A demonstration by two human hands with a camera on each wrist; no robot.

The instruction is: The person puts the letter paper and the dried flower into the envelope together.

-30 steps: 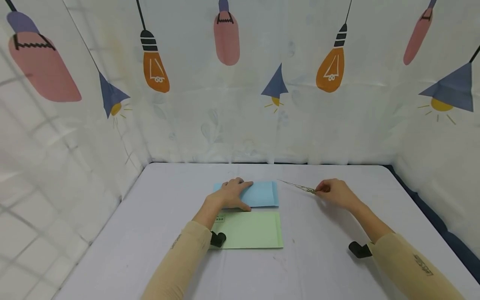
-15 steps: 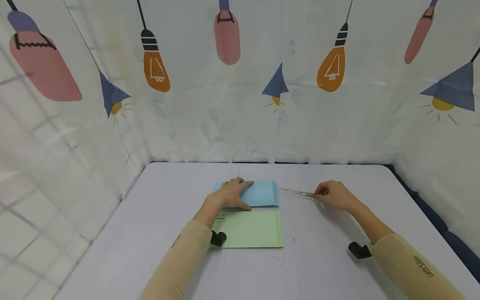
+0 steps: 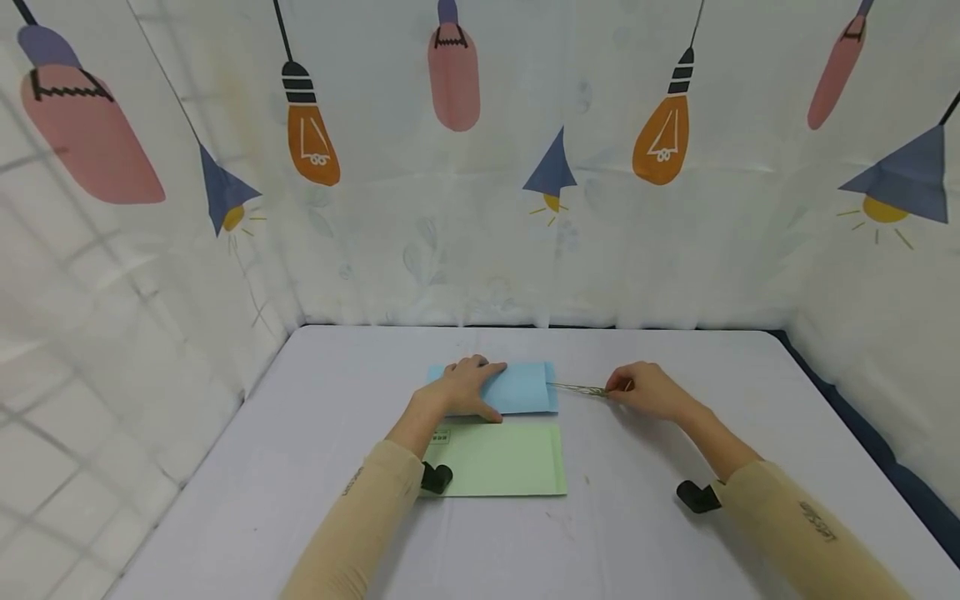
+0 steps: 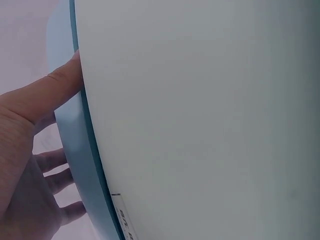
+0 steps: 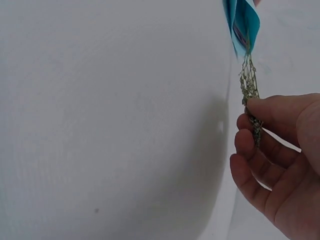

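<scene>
A blue envelope (image 3: 521, 387) lies on the white table, its right-hand mouth gaping in the right wrist view. My left hand (image 3: 468, 387) holds it across its width, thumb at the near edge and fingers toward the far edge. To the right, my right hand (image 3: 645, 390) pinches a thin dried flower sprig (image 5: 250, 82) between thumb and fingers. The sprig's thin stem ends (image 3: 566, 386) point left and reach inside the envelope's mouth. How deep they go is hidden. Nearer to me lies a pale green envelope (image 3: 502, 462), partly covered by my left forearm.
The white-covered table (image 3: 300, 467) extends to both sides of the envelopes. A patterned white curtain (image 3: 480, 233) hangs behind it and at the sides. Dark wrist mounts (image 3: 697, 497) jut out at both sleeves.
My right hand has moved left and slightly down with the sprig, whose stem ends have passed from outside the blue envelope into its mouth. My left hand has stayed in place.
</scene>
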